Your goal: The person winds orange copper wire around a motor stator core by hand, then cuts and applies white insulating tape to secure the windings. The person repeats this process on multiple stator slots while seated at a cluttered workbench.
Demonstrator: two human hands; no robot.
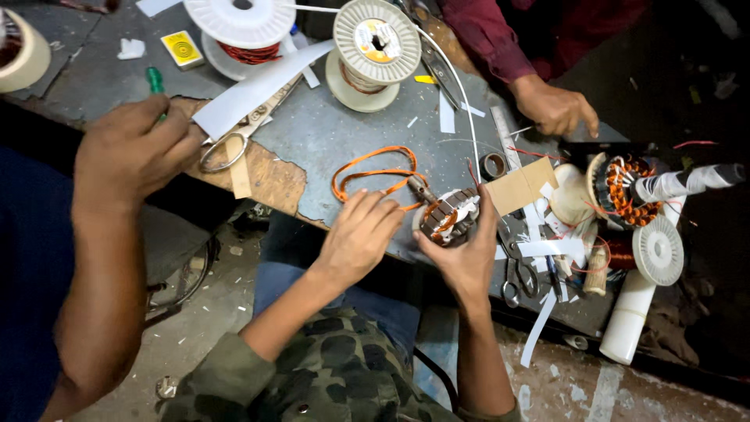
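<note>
Cradling the stator [448, 216] mid-frame, right hand [466, 258] steadied it while left hand [361, 234] pinched a tool [422, 190] into its windings.

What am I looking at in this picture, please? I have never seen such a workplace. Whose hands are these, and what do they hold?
There is no machine here. One camera, worn on a person's head, looks down at a worn grey workbench. The two bare hands at the bottom, with camouflage sleeves, belong to that person. The right hand holds a small motor stator with copper windings. The left hand touches it with a thin tool beside a loop of orange wire. Two other people work nearby: one hand at the left holds a green-handled tool, and another hand rests at the top right. On the bench lie white wire spools, scissors, paper strips and a second stator.
</note>
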